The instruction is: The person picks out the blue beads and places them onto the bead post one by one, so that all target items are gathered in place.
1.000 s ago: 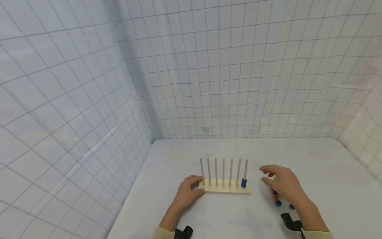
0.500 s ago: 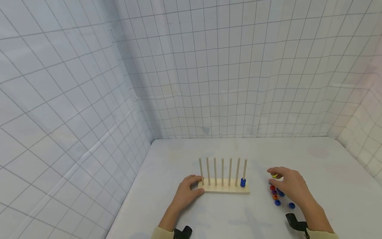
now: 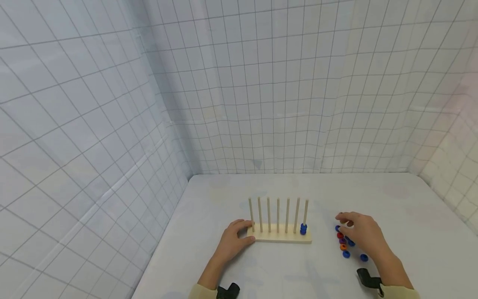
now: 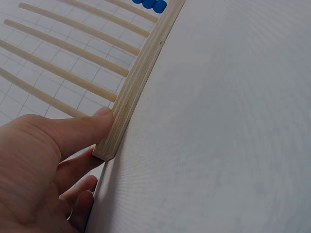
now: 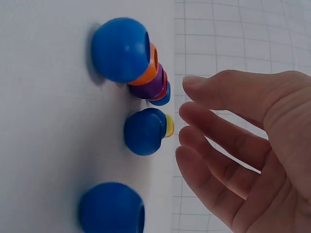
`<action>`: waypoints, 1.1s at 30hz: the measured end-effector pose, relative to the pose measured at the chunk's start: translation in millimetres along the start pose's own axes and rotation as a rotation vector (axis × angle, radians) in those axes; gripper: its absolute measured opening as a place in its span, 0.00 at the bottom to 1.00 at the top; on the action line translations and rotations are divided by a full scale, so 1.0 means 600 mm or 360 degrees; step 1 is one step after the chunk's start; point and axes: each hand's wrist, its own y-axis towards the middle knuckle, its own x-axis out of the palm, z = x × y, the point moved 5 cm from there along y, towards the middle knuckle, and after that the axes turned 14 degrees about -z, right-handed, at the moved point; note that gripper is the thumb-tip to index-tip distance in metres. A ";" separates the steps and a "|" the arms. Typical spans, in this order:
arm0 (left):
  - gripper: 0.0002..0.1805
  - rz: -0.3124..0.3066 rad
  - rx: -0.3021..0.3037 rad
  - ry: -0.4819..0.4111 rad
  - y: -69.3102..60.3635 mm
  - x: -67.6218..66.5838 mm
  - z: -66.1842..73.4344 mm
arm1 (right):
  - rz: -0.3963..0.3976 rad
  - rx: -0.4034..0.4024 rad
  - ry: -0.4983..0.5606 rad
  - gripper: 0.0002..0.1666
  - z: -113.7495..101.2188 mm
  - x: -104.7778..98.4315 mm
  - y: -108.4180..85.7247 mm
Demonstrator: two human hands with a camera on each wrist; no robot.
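Pale wood is seen in the pegged board (image 3: 281, 239), set on a white tabletop (image 3: 276, 274); its left end is gripped by the left hand (image 3: 232, 243), with thumb on the front edge and fingers behind; blue beads (image 3: 303, 229) are stacked at the foot of the board's rightmost peg (image 3: 305, 211); loose beads (image 3: 342, 241) in blue, orange, purple, red and yellow are scattered to the right of the board; above them, well apart from the board, the right hand (image 3: 364, 232) is held with fingers curved and a narrow gap between thumb and forefinger; behind the board, a gridded white sheet (image 3: 246, 104) is hung
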 end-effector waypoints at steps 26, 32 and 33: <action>0.27 0.0002 0.0042 0.0020 0.001 0.000 0.002 | -0.0224 0.0028 -0.0019 0.13 0.009 0.001 0.023; 0.27 0.0001 0.0050 0.0013 0.000 -0.001 0.004 | -0.0280 0.0066 -0.0014 0.14 0.007 0.003 0.034; 0.27 0.0000 0.0047 0.0013 0.000 -0.001 0.004 | -0.0287 0.0072 -0.0014 0.15 0.006 0.003 0.035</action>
